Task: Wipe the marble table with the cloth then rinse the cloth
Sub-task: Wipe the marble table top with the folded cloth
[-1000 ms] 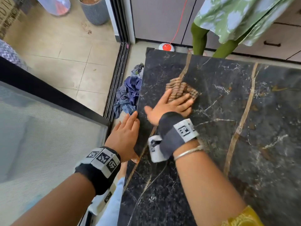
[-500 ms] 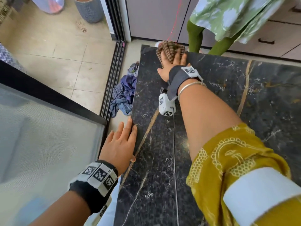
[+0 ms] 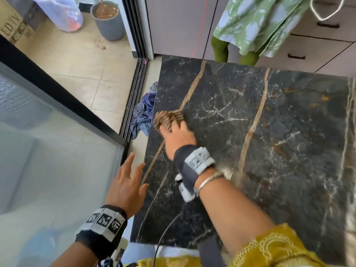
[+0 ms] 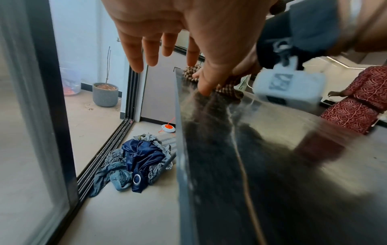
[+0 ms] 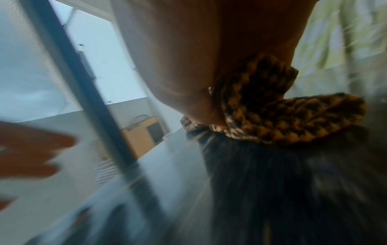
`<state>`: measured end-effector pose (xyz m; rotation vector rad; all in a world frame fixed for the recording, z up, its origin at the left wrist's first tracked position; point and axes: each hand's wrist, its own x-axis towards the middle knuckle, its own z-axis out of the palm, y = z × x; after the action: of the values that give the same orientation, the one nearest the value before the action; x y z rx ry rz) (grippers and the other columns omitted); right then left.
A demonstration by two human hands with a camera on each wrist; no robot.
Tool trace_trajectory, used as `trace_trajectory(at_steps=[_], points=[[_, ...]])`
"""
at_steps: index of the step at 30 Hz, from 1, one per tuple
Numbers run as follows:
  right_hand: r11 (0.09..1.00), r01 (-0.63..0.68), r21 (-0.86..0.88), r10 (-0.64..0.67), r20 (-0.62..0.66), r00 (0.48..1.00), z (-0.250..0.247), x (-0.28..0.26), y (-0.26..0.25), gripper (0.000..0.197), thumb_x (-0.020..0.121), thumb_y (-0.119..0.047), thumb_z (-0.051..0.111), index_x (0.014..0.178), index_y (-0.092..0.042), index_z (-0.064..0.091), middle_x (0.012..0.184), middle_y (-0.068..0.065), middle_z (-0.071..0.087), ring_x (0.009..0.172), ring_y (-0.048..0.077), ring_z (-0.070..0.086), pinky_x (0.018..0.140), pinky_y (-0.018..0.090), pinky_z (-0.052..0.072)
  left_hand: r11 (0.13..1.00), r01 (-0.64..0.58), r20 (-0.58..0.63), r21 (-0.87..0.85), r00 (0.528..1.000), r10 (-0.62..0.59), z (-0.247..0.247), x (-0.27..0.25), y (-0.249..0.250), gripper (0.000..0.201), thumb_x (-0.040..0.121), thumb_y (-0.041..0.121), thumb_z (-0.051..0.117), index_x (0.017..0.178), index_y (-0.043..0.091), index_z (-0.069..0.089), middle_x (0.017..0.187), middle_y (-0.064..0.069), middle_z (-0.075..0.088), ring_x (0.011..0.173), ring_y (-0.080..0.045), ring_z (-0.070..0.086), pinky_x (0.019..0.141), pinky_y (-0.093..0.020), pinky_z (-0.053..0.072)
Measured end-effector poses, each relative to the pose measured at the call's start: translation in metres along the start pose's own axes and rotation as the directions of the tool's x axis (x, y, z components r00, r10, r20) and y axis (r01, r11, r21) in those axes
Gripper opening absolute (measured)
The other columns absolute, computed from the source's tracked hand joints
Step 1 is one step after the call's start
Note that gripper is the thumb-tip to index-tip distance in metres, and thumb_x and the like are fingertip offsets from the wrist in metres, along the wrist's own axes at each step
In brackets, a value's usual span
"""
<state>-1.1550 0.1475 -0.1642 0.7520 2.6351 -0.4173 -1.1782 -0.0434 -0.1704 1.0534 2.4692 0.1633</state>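
Right hand (image 3: 178,138) flat, fingers straight, presses the brown cloth (image 3: 169,118) onto the black marble table (image 3: 269,141) near its left edge; the cloth lies bunched under and ahead of my fingertips. Left hand (image 3: 127,186), fingers spread, hovers just off the table's left edge, holding nothing. Clothes (image 3: 143,114) lie heaped on the floor beside the table.

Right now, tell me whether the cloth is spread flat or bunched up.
Bunched up. The cloth sits in thick folds under the right hand near the marble table's left edge.
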Motion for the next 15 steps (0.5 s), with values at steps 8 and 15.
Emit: trace_trajectory(at_steps=[8, 15], points=[[0.981, 0.191, 0.018, -0.192, 0.136, 0.972, 0.087, -0.175, -0.035, 0.048, 0.098, -0.021, 0.028, 0.145, -0.031, 0.026, 0.156, 0.014, 0.011, 0.141, 0.04, 0.009, 0.109, 0.051, 0.021, 0.997, -0.051, -0.048, -0.059, 0.998, 0.048, 0.011, -0.061, 0.011, 0.057, 0.062, -0.012, 0.062, 0.117, 0.001, 0.056, 0.137, -0.034, 0.038, 0.114, -0.054, 0.048, 0.093, -0.057, 0.042], [0.995, 0.018, 0.096, -0.029, 0.12, 0.992, 0.113, -0.226, -0.007, 0.056, 0.093, -0.023, 0.048, 0.143, -0.039, 0.026, 0.159, 0.006, 0.009, 0.144, 0.035, 0.009, 0.11, 0.05, 0.023, 0.975, -0.217, 0.035, 0.038, 0.976, 0.216, 0.023, -0.099, 0.032, 0.053, 0.079, 0.01, 0.061, 0.129, 0.007, 0.043, 0.151, -0.024, 0.015, 0.133, -0.044, 0.03, 0.108, -0.049, 0.033]])
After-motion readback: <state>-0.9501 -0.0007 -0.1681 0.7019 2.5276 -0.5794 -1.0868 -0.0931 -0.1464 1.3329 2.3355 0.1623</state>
